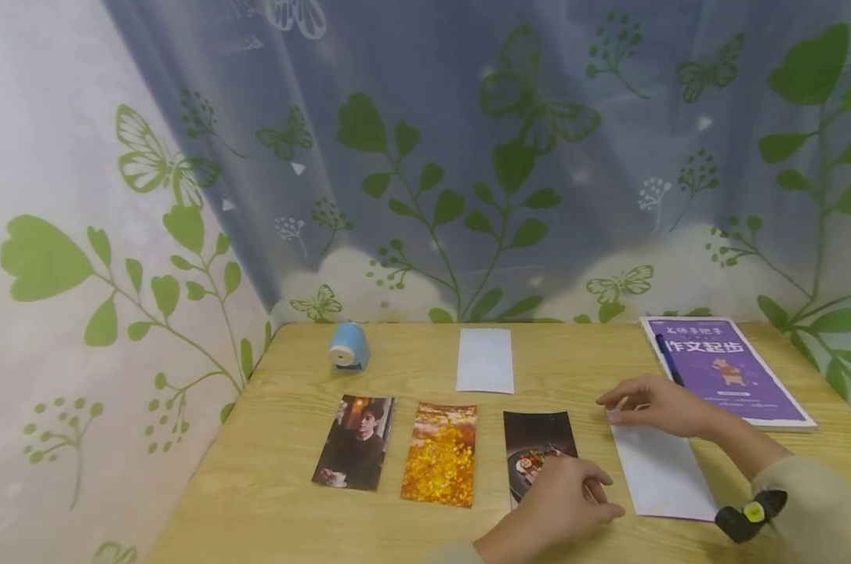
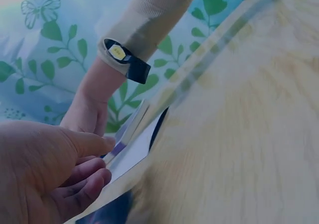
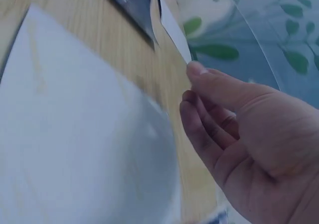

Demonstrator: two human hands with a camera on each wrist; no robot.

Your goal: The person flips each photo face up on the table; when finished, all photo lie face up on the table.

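Note:
Three photos lie in a row on the wooden table (image 1: 270, 486): a portrait (image 1: 355, 442), a golden-leaf picture (image 1: 441, 454) and a dark food picture (image 1: 534, 442). My left hand (image 1: 559, 501) rests on the lower right part of the food picture, fingers loosely bent and holding nothing. A blank white card (image 1: 664, 470) lies to its right. My right hand (image 1: 654, 403) touches that card's far edge with its fingertips. In the right wrist view the right hand (image 3: 239, 134) hovers relaxed beside the white card (image 3: 84, 149). The left wrist view shows my left hand (image 2: 55, 174) with nothing in it.
A second white card (image 1: 485, 360) lies at the back centre, a blue pencil sharpener (image 1: 348, 345) at the back left and a purple book (image 1: 729, 368) at the back right. A leaf-patterned curtain (image 1: 468, 157) closes off the far and left sides.

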